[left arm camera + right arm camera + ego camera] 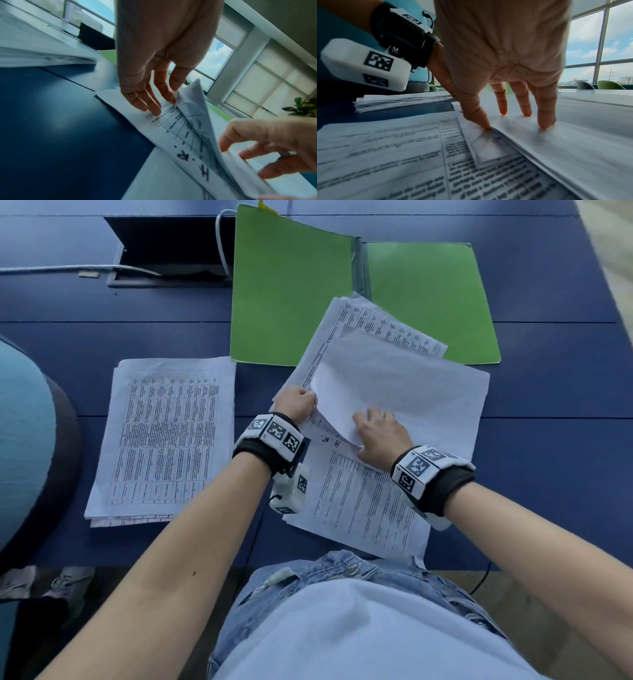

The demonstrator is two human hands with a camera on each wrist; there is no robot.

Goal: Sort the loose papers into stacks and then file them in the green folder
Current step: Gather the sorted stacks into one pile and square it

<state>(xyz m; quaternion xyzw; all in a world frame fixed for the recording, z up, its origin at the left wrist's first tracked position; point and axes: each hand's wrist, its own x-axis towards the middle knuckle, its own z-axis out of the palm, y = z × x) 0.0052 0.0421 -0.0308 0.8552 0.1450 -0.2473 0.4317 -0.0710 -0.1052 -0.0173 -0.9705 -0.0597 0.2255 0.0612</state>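
A: Status on the sort?

B: One neat stack (161,436) sits on the left of the blue table (548,440). Unsorted pile (394,392) in front of the person, fanned out, far edge overlapping the green folder (291,296). Folder lies open and flat, nothing filed in it.

A: Hands?

B: Left hand (296,404) has the left edge of the top blank sheet (404,385) lifted, fingertips (154,109) resting on the printed page below. Whether it actually pinches the sheet, can't tell. Right hand (382,434) is spread, fingers (546,121) straight and pressing the sheet down, thumb tucked at its edge.

A: Why the press?

B: My read: anchors the pile so only one sheet peels off. The lift exposes the "H.R" heading for classifying.

A: Risk?

B: Sheets underneath sliding. Pile is loose.
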